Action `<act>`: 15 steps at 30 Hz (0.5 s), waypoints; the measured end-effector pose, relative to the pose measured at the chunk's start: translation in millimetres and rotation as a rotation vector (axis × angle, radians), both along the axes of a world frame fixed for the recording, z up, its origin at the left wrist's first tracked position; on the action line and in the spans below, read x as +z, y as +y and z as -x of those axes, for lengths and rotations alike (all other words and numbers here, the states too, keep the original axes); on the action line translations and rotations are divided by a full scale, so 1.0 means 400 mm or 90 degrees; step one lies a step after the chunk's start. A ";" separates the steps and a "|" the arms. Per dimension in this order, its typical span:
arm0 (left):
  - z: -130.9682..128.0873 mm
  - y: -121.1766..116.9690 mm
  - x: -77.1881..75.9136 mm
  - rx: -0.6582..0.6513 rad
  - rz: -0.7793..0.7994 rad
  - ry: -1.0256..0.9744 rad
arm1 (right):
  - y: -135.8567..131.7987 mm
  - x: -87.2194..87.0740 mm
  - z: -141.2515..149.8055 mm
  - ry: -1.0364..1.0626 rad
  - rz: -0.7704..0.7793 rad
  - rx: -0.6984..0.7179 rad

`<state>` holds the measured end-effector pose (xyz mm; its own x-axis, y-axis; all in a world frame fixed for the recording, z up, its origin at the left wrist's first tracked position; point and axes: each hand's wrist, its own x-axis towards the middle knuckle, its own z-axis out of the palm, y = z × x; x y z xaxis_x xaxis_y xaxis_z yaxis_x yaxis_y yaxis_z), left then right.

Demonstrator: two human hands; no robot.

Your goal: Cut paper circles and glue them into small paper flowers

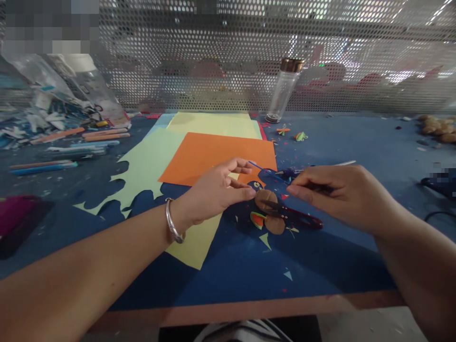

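Observation:
My right hand [331, 194] pinches a thin blue strip [265, 169] between thumb and fingertips, and its free end points left and slightly up. That end lies close to the fingertips of my left hand [228, 187]; whether they touch, I cannot tell. The left thumb and fingers are apart, in a loose C shape. Below the hands lie two brown round pieces [275, 226], with small dark-red-handled scissors [302, 217] across the upper one. A small green-and-orange piece [257, 220] sits beside them. Orange paper [217, 154] spreads behind my left hand.
Cut light-green paper [138, 166] and yellow paper [194, 244] lie at left and front. A clear bottle [283, 90] stands against the perforated metal screen [199, 71]. Pens [46, 166] and white-blue scraps lie left. Two small coloured paper pieces [301, 137] rest near the bottle.

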<state>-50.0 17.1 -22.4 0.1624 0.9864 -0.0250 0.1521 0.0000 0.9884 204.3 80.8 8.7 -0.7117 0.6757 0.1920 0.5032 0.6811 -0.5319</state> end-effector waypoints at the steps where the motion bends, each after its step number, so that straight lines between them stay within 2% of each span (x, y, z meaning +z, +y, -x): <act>1: -0.001 0.000 -0.001 -0.022 -0.008 -0.002 | -0.002 0.000 0.002 -0.001 0.009 0.002; 8: -0.003 -0.010 -0.003 -0.084 0.022 -0.071 | -0.001 -0.004 0.005 -0.007 0.029 0.012; 15: -0.010 -0.011 0.010 -0.091 0.047 -0.074 | -0.001 -0.007 0.008 -0.007 0.000 0.028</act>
